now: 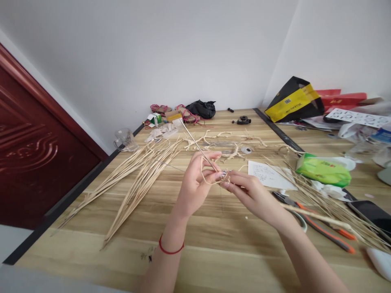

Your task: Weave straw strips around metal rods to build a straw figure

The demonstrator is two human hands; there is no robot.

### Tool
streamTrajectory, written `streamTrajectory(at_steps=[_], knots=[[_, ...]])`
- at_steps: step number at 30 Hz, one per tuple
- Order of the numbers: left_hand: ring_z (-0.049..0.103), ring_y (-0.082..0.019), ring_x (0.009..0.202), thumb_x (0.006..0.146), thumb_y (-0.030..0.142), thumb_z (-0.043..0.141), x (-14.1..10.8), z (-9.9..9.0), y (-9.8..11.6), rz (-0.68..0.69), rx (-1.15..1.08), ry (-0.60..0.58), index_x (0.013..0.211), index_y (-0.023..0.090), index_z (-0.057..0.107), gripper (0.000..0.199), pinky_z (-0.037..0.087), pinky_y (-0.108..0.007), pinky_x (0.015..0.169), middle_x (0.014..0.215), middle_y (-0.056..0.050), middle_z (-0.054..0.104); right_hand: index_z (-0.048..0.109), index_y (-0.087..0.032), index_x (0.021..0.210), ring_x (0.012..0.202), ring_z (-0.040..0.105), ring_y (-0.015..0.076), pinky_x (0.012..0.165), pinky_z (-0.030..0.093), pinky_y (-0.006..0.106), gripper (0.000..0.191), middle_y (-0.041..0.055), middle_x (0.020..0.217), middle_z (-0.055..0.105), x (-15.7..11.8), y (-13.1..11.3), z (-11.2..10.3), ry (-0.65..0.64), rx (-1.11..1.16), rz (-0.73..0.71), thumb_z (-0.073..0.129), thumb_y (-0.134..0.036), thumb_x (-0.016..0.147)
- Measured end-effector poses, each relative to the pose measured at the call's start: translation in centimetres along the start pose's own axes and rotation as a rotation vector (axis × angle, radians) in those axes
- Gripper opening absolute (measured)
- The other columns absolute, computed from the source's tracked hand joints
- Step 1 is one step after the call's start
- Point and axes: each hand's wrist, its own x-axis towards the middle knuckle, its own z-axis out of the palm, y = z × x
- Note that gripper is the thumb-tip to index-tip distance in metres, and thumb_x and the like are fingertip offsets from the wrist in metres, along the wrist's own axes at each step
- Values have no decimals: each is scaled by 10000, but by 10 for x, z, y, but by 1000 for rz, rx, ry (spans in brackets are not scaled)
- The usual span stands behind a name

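Note:
Above the middle of the wooden table, my left hand (195, 183) is closed on a long thin metal rod (195, 141) that points up and to the left. A pale strip (203, 173) loops around its fingers. My right hand (252, 193) pinches a small woven piece (225, 176) of the same pale material, close to my left fingertips. Both hands meet at this piece, and the fingers partly hide it. A thin wire or strip crosses the table behind my left hand.
Bundles of pale strips (143, 179) lie at the left, near a glass mug (125, 139). Twigs (233, 152) lie behind my hands. A written paper (270, 175), orange-handled pliers (325, 230), a green tissue pack (324, 170) and more strips are at the right.

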Motion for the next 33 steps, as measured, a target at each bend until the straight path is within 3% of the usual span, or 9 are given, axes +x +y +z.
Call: streamTrajectory(at_steps=[8, 14, 19, 27, 33], knots=[[602, -119, 849, 776, 137, 699, -2, 1, 5, -73, -10, -38, 1178, 266, 568, 442, 547, -263, 780, 1201, -64, 556, 570, -188, 731, 703, 551, 153, 654, 413, 273, 261, 31, 767, 597, -1, 0, -1, 5, -15, -2, 462, -222, 966], [543, -102, 784, 756, 139, 717, 2, 1, -2, -43, -78, -56, 1133, 265, 595, 416, 529, -203, 620, 1240, -74, 528, 612, -189, 790, 741, 572, 156, 676, 423, 266, 247, 33, 787, 619, -1, -2, -1, -16, 2, -20, 459, -255, 974], [592, -108, 845, 746, 112, 726, 2, -1, 0, -43, -62, -15, 1085, 250, 618, 381, 561, -235, 745, 1218, -54, 538, 598, -192, 770, 766, 580, 166, 699, 427, 279, 252, 37, 809, 627, -1, -2, 0, -5, 13, 6, 459, -254, 971], [661, -141, 871, 799, 127, 672, 0, 2, 2, -63, 36, 30, 1085, 224, 591, 313, 593, -264, 742, 1212, -74, 581, 575, -196, 769, 766, 564, 162, 702, 417, 280, 237, 38, 825, 612, -1, 1, 1, 11, 17, 24, 455, -237, 970], [691, -149, 900, 828, 68, 604, -3, 2, 4, -24, 207, 116, 1137, 221, 593, 344, 592, -265, 804, 1109, -59, 645, 593, -190, 786, 628, 482, 137, 579, 373, 254, 242, 0, 684, 550, -1, 1, 3, 117, 127, 160, 506, -351, 945]])
